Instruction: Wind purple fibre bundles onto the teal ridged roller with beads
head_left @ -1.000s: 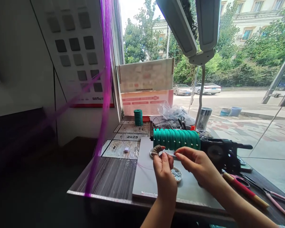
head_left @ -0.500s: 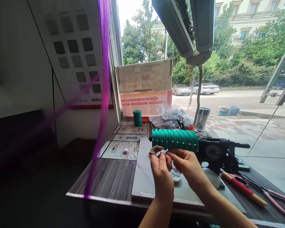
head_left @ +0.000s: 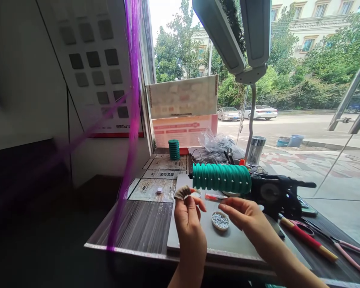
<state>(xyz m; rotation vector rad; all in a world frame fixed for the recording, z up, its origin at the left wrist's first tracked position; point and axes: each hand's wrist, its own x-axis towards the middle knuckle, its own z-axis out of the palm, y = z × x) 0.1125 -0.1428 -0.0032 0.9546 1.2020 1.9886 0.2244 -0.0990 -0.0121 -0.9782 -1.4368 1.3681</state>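
Observation:
My left hand (head_left: 190, 224) is raised left of the green ridged roller (head_left: 222, 178), its fingers bent and thumb pressed in. A greyish-brown cloth wrap (head_left: 182, 192) covers one of its fingers. Whatever sits in that grip is too small to make out. My right hand (head_left: 243, 214) hovers below the roller with thumb and fingertips pinched together; anything between them is too fine to see. Small white beads dot the roller. Between the hands, a round dish (head_left: 220, 221) of small pale beads sits on the light board (head_left: 228, 244).
A red-capped pen-like tool (head_left: 215, 197) lies behind the dish. The roller joins a black machine (head_left: 276, 196). To the right lie a red-and-yellow stick (head_left: 309, 239) and pink-handled pliers (head_left: 351, 248). A green spool (head_left: 174, 149) stands at the back; purple threads (head_left: 133, 80) hang at left.
My hands have moved apart: the left went left and slightly down, the right shifted a little right and down. The bead dish and red-capped tool now show between them.

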